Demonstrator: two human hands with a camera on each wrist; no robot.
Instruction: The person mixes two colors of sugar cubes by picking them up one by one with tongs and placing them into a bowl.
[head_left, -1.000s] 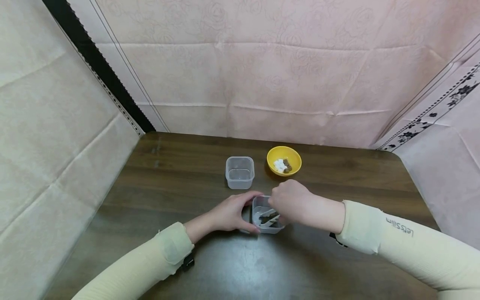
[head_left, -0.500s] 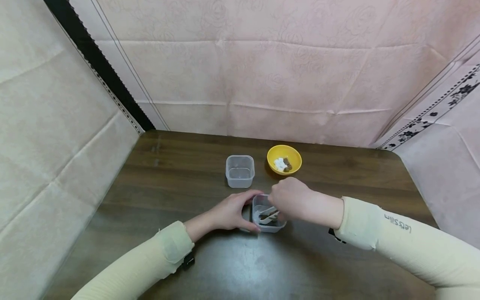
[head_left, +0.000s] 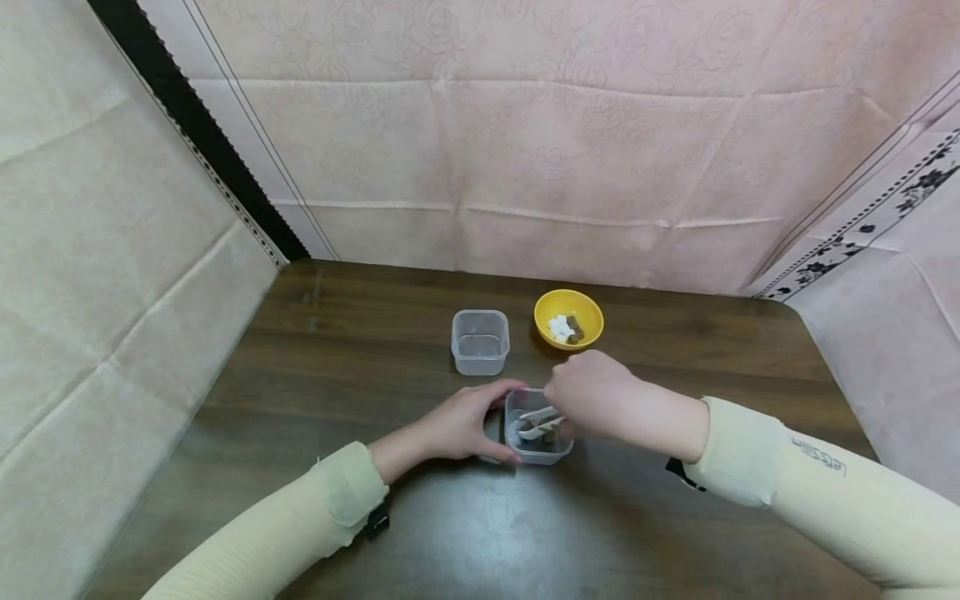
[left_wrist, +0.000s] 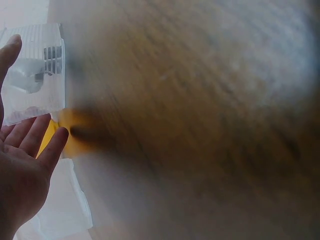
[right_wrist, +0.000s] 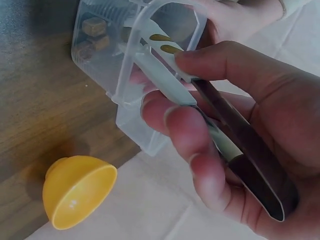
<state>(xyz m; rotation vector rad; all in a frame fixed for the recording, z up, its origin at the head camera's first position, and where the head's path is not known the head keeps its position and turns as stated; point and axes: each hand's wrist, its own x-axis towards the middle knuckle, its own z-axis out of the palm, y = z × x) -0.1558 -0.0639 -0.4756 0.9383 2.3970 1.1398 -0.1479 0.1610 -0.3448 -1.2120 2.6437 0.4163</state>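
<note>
My left hand [head_left: 465, 423] holds the near transparent plastic container [head_left: 536, 457] from its left side, thumb at the near corner and fingers at the far one. In my right hand [head_left: 600, 398] are tongs [right_wrist: 167, 85] with pale arms and dark handles, pinched between thumb and fingers. Their tips reach inside the container. Several brown cubes [right_wrist: 94, 27] lie in it, in the right wrist view. Something brown shows near the tips in the head view, but whether the tongs grasp it I cannot tell.
Behind the near container stands a second transparent container [head_left: 480, 367]. To its right is a yellow bowl [head_left: 592, 312] with white and brown cubes inside. All rest on a dark wooden table [head_left: 360, 333], with pale cloth [head_left: 525, 167] hanging behind and at the sides.
My right hand has shifted slightly right and away from me, and the tongs' tips have moved up inside the container with it. My left hand keeps its place.
</note>
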